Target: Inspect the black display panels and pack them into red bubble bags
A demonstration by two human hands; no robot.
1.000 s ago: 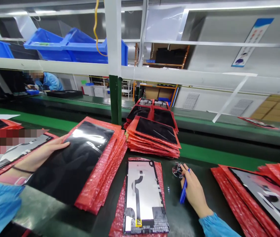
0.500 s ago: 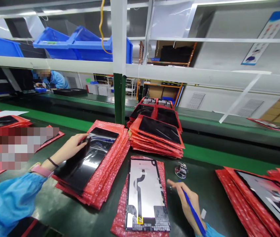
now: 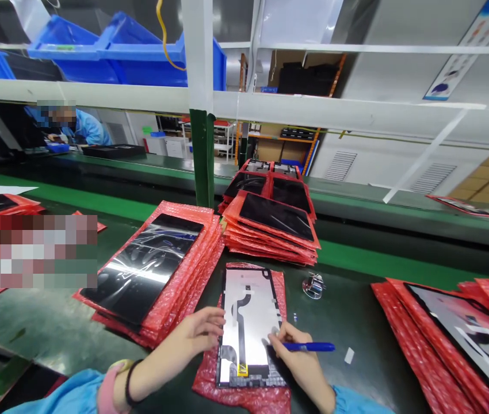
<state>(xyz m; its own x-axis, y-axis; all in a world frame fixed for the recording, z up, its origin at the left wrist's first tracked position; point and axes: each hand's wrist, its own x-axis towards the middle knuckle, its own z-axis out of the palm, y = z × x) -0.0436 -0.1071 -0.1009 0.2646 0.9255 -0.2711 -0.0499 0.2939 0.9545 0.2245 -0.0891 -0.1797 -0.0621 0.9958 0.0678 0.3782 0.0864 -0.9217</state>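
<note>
Blue sleeves (image 3: 63, 394) reach in from the near edge to your two hands. Your left hand (image 3: 195, 336), fingers loosely bent and a little apart, rests at the left edge of the screen panel (image 3: 259, 310). Your right hand (image 3: 300, 356) pinches a blue pen (image 3: 316, 347) at the panel's right side; whether the pen's tip touches it, you cannot tell from here. The panel lies right in front of you, silver back up, over red bubble wrap (image 3: 207, 371) on the dark green surface (image 3: 339, 313). A white slip (image 3: 348, 356) lies right of the pen. To your left, a glossy black screen (image 3: 145, 264) tops a stack of red bags (image 3: 197, 287); well to your right, another silver-backed panel (image 3: 451, 322) lies on more red wrapping. A shiny metal piece (image 3: 313, 286) sits near your panel's far right corner. Farther back stands a pile of wrapped black screens (image 3: 274, 215). Beyond, at far left, a co-worker in blue (image 3: 91, 127) leans over, below blue bins (image 3: 141, 60).
</note>
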